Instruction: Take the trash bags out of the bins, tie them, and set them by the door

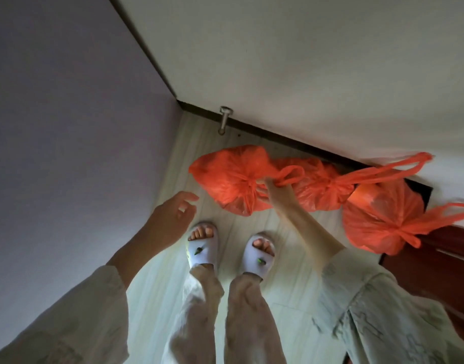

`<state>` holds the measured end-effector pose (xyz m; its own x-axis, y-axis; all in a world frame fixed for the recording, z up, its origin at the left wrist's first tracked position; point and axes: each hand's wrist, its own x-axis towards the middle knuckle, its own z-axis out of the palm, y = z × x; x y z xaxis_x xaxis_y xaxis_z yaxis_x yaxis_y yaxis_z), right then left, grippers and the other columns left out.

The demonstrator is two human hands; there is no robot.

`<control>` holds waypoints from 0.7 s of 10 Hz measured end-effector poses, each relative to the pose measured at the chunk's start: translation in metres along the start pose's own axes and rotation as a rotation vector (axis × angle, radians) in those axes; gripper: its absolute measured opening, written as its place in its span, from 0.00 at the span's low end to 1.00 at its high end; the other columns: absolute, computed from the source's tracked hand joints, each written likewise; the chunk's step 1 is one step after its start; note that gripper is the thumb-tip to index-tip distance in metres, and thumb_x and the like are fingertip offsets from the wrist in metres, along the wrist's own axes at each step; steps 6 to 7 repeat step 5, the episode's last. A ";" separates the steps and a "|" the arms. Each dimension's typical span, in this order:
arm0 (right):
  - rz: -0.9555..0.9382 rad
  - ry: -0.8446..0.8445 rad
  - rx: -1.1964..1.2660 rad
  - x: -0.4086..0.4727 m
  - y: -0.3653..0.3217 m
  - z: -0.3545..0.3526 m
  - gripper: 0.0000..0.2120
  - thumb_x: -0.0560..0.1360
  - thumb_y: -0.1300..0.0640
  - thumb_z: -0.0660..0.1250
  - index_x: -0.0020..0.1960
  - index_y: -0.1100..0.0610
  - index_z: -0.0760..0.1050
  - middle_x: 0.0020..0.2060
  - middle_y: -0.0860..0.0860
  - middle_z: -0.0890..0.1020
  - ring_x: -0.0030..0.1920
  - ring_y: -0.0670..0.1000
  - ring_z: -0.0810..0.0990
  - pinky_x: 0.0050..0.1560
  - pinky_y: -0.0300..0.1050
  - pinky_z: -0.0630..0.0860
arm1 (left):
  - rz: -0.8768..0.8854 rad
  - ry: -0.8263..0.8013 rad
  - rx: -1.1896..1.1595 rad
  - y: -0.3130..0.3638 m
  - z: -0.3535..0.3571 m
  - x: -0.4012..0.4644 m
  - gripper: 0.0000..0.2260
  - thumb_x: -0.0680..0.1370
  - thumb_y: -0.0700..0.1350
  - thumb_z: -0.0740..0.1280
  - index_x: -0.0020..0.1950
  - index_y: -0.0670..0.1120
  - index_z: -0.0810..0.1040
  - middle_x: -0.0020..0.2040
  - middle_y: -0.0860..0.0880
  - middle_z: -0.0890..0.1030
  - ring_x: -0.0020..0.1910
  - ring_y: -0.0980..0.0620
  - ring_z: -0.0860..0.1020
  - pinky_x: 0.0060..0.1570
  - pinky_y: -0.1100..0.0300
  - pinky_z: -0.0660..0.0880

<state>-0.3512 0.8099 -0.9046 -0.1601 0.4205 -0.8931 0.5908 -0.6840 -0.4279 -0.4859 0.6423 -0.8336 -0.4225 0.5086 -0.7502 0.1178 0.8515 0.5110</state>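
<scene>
Head: right hand (271, 186) grips leftmost bag (225, 179); left hand (173, 214) apart.

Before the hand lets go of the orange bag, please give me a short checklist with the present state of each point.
1. Left orange plastic bag knotted: ok.
2. Right hand grips its handles: ok.
3. Left hand free, fingers relaxed: ok.
4. Middle orange bag and right orange bag tied: ok.
5. Left bag resting on the pale floor: cannot tell.
6. Dark wooden door beside the bags: ok.
</scene>
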 end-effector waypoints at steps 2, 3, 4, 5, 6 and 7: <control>0.082 0.020 0.258 0.014 -0.001 0.010 0.14 0.79 0.61 0.58 0.58 0.69 0.73 0.65 0.64 0.73 0.67 0.59 0.72 0.57 0.50 0.73 | -0.016 -0.023 -0.003 -0.007 -0.002 0.020 0.10 0.77 0.41 0.60 0.56 0.47 0.75 0.50 0.43 0.81 0.48 0.44 0.79 0.50 0.54 0.73; 0.102 0.010 0.320 -0.003 -0.010 0.011 0.07 0.78 0.63 0.59 0.53 0.63 0.74 0.60 0.62 0.76 0.66 0.59 0.72 0.56 0.49 0.72 | 0.000 -0.015 -0.029 0.004 -0.010 0.009 0.08 0.77 0.42 0.60 0.53 0.50 0.74 0.50 0.43 0.81 0.49 0.44 0.79 0.52 0.53 0.74; 0.100 0.009 0.325 -0.037 -0.031 0.005 0.09 0.78 0.63 0.60 0.57 0.63 0.73 0.53 0.59 0.77 0.60 0.57 0.76 0.53 0.48 0.74 | 0.019 -0.021 -0.052 0.024 -0.020 -0.012 0.07 0.77 0.41 0.60 0.52 0.51 0.73 0.50 0.44 0.80 0.49 0.46 0.79 0.52 0.55 0.74; 0.085 -0.045 0.277 -0.085 -0.055 -0.006 0.05 0.77 0.62 0.61 0.44 0.58 0.75 0.43 0.52 0.78 0.42 0.48 0.76 0.43 0.41 0.75 | 0.063 0.001 -0.052 0.056 -0.033 -0.040 0.08 0.77 0.41 0.60 0.55 0.47 0.75 0.49 0.47 0.79 0.48 0.49 0.77 0.44 0.65 0.70; 0.085 -0.045 0.277 -0.085 -0.055 -0.006 0.05 0.77 0.62 0.61 0.44 0.58 0.75 0.43 0.52 0.78 0.42 0.48 0.76 0.43 0.41 0.75 | 0.063 0.001 -0.052 0.056 -0.033 -0.040 0.08 0.77 0.41 0.60 0.55 0.47 0.75 0.49 0.47 0.79 0.48 0.49 0.77 0.44 0.65 0.70; 0.085 -0.045 0.277 -0.085 -0.055 -0.006 0.05 0.77 0.62 0.61 0.44 0.58 0.75 0.43 0.52 0.78 0.42 0.48 0.76 0.43 0.41 0.75 | 0.063 0.001 -0.052 0.056 -0.033 -0.040 0.08 0.77 0.41 0.60 0.55 0.47 0.75 0.49 0.47 0.79 0.48 0.49 0.77 0.44 0.65 0.70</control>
